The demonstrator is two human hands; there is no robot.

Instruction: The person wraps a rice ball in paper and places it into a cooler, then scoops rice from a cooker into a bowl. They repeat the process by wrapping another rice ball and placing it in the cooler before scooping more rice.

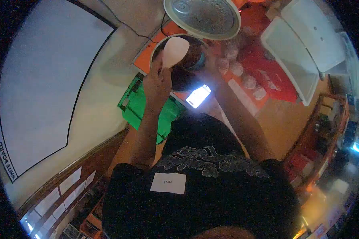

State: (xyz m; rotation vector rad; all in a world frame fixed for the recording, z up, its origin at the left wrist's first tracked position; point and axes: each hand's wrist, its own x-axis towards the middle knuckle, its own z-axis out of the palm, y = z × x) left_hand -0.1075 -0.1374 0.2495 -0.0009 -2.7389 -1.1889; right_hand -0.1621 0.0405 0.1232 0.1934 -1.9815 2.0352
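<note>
My left hand (157,81) is closed around the handle of a white rice paddle (176,49), raised over the left part of a round cooker pot (152,55). The pot's inside is dark, and what lies in it cannot be made out. My right hand (211,65) is dim and partly blurred at the pot's right side. It grips a small cup (201,60) with a bluish side, tilted over the pot. Behind the pot, the round metallic lid (203,18) stands raised. A brightly lit phone (198,96) is at the near table edge, below my right hand.
Several clear plastic-looking rounded items (236,68) lie on the orange and red table (267,75) to the right. Beyond them stands a white container (285,51). A green plastic chair (147,107) is at left, beside the wall with a whiteboard (52,79).
</note>
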